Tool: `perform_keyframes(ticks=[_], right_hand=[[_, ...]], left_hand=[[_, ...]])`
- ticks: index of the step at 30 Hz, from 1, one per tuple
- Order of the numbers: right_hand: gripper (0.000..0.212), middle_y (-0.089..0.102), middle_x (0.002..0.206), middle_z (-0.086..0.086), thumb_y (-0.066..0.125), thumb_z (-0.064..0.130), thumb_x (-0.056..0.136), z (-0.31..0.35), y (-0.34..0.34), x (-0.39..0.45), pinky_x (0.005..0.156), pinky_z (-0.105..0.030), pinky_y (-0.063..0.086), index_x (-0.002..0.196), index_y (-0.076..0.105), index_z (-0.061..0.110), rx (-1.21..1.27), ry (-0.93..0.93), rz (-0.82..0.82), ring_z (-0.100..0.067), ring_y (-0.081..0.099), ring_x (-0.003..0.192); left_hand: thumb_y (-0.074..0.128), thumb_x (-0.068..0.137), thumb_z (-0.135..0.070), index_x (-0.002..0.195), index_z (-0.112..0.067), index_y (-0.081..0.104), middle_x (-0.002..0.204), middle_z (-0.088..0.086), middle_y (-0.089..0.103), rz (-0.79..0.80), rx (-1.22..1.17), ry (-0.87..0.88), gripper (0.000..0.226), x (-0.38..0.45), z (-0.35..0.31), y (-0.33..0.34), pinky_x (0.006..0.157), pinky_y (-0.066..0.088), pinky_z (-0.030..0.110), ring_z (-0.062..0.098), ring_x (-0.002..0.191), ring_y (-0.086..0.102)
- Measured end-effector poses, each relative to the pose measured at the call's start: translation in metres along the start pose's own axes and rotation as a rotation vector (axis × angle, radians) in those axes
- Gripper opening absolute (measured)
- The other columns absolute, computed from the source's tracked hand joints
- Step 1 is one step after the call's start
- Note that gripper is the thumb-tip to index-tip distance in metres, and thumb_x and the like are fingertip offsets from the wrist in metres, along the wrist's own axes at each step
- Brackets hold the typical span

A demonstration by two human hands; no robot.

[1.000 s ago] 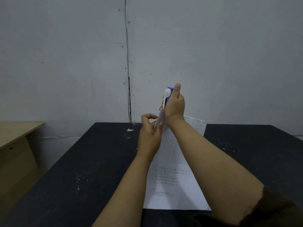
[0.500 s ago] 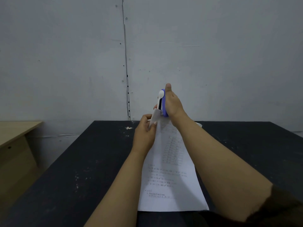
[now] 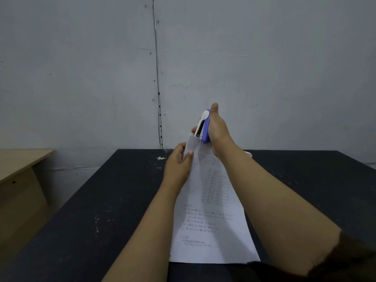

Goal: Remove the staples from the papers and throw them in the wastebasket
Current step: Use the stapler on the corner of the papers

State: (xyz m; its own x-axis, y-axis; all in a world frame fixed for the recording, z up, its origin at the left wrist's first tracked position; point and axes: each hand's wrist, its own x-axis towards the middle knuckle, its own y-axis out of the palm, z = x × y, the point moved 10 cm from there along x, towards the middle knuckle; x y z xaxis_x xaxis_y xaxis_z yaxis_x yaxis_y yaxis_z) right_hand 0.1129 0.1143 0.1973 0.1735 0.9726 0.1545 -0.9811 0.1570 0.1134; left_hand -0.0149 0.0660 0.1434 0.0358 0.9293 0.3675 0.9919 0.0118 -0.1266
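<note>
White printed papers [image 3: 211, 212] lie along the black table [image 3: 105, 200], their far corner lifted off it. My left hand [image 3: 179, 165] pinches that raised corner between thumb and fingers. My right hand [image 3: 217, 127] is closed around a purple and white staple remover [image 3: 204, 127], whose lower tip meets the top edge of the lifted corner. The staple itself is too small to see. No wastebasket is in view.
A pale wooden desk [image 3: 22, 161] stands to the left, apart from the black table. A grey wall [image 3: 264, 68] rises right behind the table's far edge. A small white scrap [image 3: 161, 158] lies near that edge.
Both hands have shifted slightly left and down with the paper corner. The staple remover has tilted and its tip has come onto the corner's edge.
</note>
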Motion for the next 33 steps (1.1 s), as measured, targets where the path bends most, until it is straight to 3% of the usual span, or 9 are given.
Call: perform_keyframes(ticks=[3, 8, 14, 19, 24, 29, 33], right_hand=[[0.065, 0.068, 0.075, -0.013, 0.024, 0.066, 0.095, 0.001, -0.001, -0.001, 0.071, -0.035, 0.055, 0.117, 0.054, 0.012, 0.034, -0.030, -0.029, -0.025, 0.063, 0.065], [0.039, 0.065, 0.077, -0.014, 0.036, 0.058, 0.097, 0.016, -0.015, -0.008, 0.066, -0.038, 0.055, 0.093, 0.048, 0.020, 0.066, -0.174, -0.129, -0.026, 0.065, 0.066], [0.025, 0.061, 0.079, -0.007, 0.061, 0.035, 0.092, 0.022, -0.024, -0.016, 0.060, -0.032, 0.050, 0.100, 0.052, 0.014, -0.072, -0.293, -0.178, -0.019, 0.060, 0.063], [0.018, 0.058, 0.084, -0.005, 0.058, 0.013, 0.088, 0.011, -0.020, -0.017, 0.054, -0.024, 0.050, 0.105, 0.056, 0.013, -0.244, -0.287, -0.165, -0.015, 0.053, 0.059], [0.017, 0.062, 0.090, -0.002, 0.062, 0.018, 0.085, 0.004, -0.011, -0.021, 0.072, -0.034, 0.054, 0.102, 0.064, 0.016, -0.538, -0.349, -0.150, -0.017, 0.053, 0.073], [0.010, 0.059, 0.083, 0.002, 0.063, 0.030, 0.088, 0.002, -0.006, -0.027, 0.071, -0.030, 0.050, 0.090, 0.060, 0.021, -0.701, -0.412, -0.165, -0.016, 0.052, 0.072], [0.017, 0.062, 0.086, 0.002, 0.064, 0.030, 0.088, 0.000, -0.009, -0.029, 0.073, -0.031, 0.052, 0.098, 0.065, 0.017, -0.710, -0.415, -0.175, -0.017, 0.055, 0.075]], left_hand=[[0.050, 0.098, -0.021, 0.105, -0.032, 0.055, 0.090, -0.013, 0.064, -0.010, -0.009, -0.001, 0.014, 0.001, -0.001, -0.001, 0.062, 0.047, 0.017, 0.003, 0.081, 0.062], [0.049, 0.098, -0.018, 0.117, -0.026, 0.057, 0.097, -0.010, 0.066, -0.035, -0.042, -0.028, 0.022, 0.002, 0.003, -0.008, 0.059, 0.047, 0.013, 0.001, 0.083, 0.062], [0.047, 0.098, -0.018, 0.123, -0.025, 0.056, 0.096, -0.012, 0.064, -0.084, -0.071, -0.109, 0.027, 0.008, 0.009, -0.019, 0.063, 0.047, 0.020, 0.004, 0.085, 0.061], [0.047, 0.098, -0.021, 0.123, -0.024, 0.058, 0.103, -0.004, 0.067, -0.079, -0.051, -0.138, 0.027, 0.015, 0.010, -0.023, 0.065, 0.050, 0.026, 0.013, 0.089, 0.063], [0.048, 0.097, -0.022, 0.120, -0.026, 0.060, 0.105, -0.003, 0.068, -0.060, -0.015, -0.115, 0.026, 0.016, 0.007, -0.022, 0.076, 0.053, 0.031, 0.017, 0.093, 0.064], [0.048, 0.097, -0.024, 0.122, -0.027, 0.057, 0.108, -0.001, 0.067, -0.030, 0.033, -0.098, 0.027, 0.014, 0.006, -0.020, 0.077, 0.054, 0.032, 0.019, 0.096, 0.065], [0.049, 0.096, -0.025, 0.115, -0.032, 0.058, 0.103, -0.004, 0.069, 0.004, 0.049, -0.091, 0.022, 0.014, 0.004, -0.018, 0.083, 0.057, 0.038, 0.020, 0.096, 0.067]])
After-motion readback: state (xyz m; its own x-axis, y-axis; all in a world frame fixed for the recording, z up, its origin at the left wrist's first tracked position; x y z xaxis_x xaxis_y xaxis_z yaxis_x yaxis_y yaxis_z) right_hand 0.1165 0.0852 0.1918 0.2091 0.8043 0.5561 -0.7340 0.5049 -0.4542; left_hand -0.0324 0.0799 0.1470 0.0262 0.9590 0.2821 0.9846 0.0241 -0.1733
